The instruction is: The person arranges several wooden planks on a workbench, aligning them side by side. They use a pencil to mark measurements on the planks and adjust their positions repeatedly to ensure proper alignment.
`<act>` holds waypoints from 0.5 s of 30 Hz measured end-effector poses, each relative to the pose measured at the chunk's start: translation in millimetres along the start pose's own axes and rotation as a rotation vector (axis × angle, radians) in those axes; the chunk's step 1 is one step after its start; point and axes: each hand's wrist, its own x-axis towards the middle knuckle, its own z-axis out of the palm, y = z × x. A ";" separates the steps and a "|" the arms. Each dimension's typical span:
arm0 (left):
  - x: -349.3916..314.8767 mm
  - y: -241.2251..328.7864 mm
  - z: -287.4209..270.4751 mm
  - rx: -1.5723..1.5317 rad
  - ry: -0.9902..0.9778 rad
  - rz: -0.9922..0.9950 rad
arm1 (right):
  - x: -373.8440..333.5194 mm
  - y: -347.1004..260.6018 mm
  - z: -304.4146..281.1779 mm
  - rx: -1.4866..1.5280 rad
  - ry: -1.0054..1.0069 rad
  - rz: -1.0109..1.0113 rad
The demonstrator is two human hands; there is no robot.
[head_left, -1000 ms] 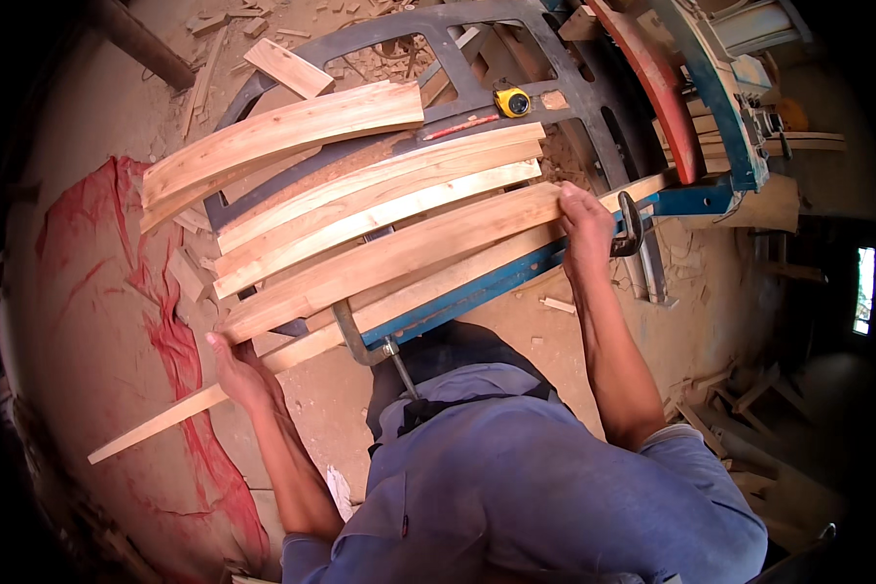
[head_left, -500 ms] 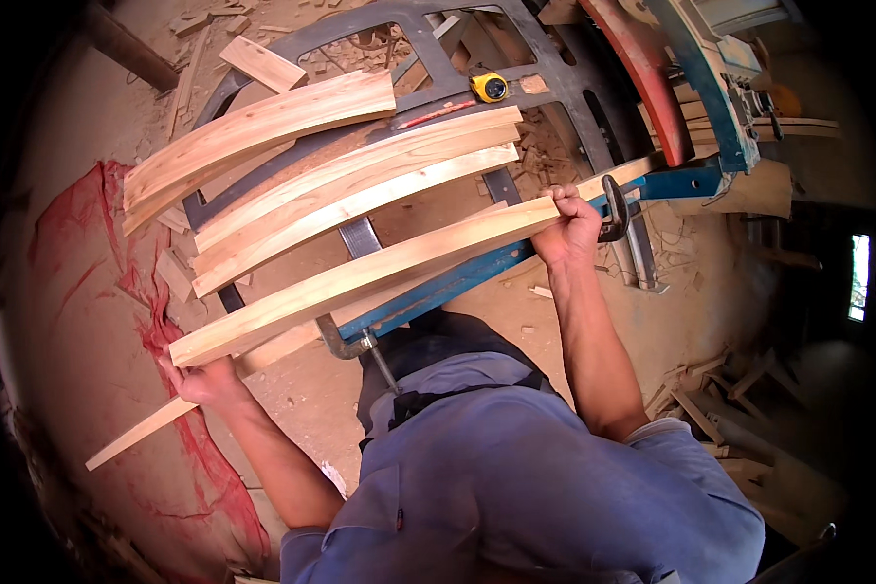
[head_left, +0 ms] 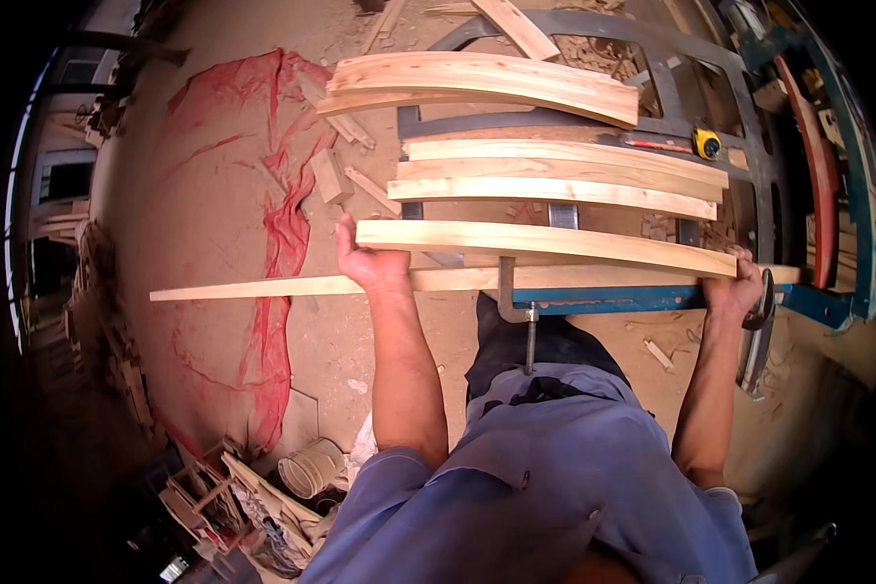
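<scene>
A pale, slightly curved wooden board [head_left: 545,240] lies lengthwise across in front of me, held at both ends. My left hand [head_left: 372,263] grips its left end, thumb up beside the end and the other fingers partly hidden. Around the right end closes my right hand [head_left: 734,284], next to a dark clamp [head_left: 764,300]. Below the board runs a long thin wooden strip [head_left: 253,289], along a blue metal beam [head_left: 613,300]. A C-clamp [head_left: 506,292] sits at the beam's left end, its screw pointing down toward my waist.
Beyond the board, curved boards [head_left: 555,183] and a further stack [head_left: 477,83] rest on a grey metal frame [head_left: 749,107]. A yellow tape measure [head_left: 707,145] and a red pencil [head_left: 657,146] lie there. Red cloth [head_left: 273,360] and a white bucket [head_left: 311,467] are on the floor at left.
The view has turned leftward, so the boards now look level and sit further right, and the bucket has come into sight. Both hands keep hold of the same board.
</scene>
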 end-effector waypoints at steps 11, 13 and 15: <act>-20.9 0.8 28.1 0.480 0.155 0.264 | 3.1 8.7 50.8 -0.689 0.246 -0.018; -44.7 0.6 41.2 0.655 0.129 0.333 | -0.6 3.1 62.5 -0.805 0.200 0.015; -69.4 -2.5 53.3 0.780 0.115 0.333 | -12.8 3.9 82.6 -0.985 0.211 0.017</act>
